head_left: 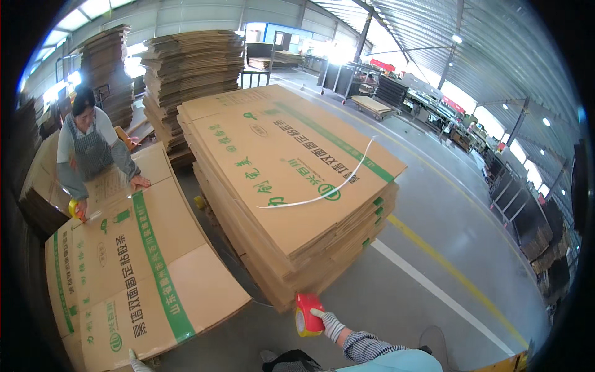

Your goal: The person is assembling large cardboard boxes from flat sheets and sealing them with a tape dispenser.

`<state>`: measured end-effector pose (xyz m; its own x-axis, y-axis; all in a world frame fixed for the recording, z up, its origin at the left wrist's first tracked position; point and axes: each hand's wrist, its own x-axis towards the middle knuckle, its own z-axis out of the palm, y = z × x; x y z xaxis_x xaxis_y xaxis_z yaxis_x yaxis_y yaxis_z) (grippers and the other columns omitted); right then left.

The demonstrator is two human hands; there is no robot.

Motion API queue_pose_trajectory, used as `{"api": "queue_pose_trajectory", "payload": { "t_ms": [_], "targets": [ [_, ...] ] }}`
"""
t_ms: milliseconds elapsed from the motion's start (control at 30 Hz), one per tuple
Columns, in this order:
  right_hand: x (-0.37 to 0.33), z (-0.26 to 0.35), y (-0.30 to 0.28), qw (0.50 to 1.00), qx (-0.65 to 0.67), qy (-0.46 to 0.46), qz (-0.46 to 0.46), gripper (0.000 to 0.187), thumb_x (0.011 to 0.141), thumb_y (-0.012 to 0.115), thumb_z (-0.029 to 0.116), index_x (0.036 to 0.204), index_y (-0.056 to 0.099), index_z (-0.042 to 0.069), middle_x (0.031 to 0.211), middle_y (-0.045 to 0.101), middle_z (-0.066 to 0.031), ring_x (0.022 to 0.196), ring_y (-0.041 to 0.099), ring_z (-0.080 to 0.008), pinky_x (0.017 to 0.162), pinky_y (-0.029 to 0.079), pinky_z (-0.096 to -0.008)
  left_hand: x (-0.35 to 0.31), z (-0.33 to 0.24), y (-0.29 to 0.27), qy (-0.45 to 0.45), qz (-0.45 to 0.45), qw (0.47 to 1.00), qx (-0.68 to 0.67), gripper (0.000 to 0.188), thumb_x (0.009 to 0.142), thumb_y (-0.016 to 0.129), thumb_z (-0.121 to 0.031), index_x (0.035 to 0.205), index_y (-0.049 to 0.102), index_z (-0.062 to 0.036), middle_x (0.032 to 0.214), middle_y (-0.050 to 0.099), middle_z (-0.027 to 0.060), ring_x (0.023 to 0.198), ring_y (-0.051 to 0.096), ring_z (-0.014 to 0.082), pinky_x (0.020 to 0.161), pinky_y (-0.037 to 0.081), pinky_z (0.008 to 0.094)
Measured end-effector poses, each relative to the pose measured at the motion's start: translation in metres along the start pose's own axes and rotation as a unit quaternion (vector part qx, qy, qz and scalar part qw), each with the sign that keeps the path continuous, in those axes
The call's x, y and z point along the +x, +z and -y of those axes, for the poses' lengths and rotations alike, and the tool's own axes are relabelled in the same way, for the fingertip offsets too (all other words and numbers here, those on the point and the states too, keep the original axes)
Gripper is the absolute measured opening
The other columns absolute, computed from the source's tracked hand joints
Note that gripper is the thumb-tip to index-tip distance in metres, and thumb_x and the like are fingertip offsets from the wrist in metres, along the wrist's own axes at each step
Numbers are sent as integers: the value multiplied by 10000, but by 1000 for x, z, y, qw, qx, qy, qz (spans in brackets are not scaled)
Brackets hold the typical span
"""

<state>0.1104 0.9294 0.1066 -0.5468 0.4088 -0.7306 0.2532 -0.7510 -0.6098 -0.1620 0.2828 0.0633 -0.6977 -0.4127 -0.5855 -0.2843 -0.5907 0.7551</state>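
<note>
My right hand (333, 326), in a striped knit glove, is closed around a red tape dispenser (308, 314) with a yellow roll. It is beside the near corner of a tall stack of flat cardboard cartons (248, 149). At the lower left, a large flat carton (211, 273) with green bands lies in front of me. My gloved left hand (139, 362) is at its near edge; one digit shows over the cardboard, and the picture's edge cuts off the rest. Across the carton, a co-worker (93, 139) rests one hand on it and holds a yellow tape roll (75, 209).
A loose white strip (328, 194) curves across the tall stack's top. Behind stand further cardboard stacks (186, 74). The grey floor (434, 204) on the right carries yellow and white lines. Farther off are a low cart (372, 105) and machinery (427, 108).
</note>
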Motion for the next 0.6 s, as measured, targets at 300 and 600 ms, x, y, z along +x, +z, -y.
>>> {"api": "queue_pose_trajectory", "payload": {
  "t_ms": [300,600],
  "targets": [
    [-93,4,-25,984,4,-180,-13,591,777,834,289,1237,602,-2,1118,682,-96,995,653,-221,932,512,-375,-157,9,-51,26,70,996,56,651,927,589,-515,1364,507,-38,1316,571,162,1148,561,331,994,470,458],
    [-228,-33,-61,927,-136,-346,-46,447,772,830,185,1126,623,6,1019,687,-81,878,656,-177,816,543,-345,-390,41,-269,-23,46,999,9,629,952,550,-514,1377,504,-53,1313,575,158,1194,553,311,1027,457,456]
  ]
}}
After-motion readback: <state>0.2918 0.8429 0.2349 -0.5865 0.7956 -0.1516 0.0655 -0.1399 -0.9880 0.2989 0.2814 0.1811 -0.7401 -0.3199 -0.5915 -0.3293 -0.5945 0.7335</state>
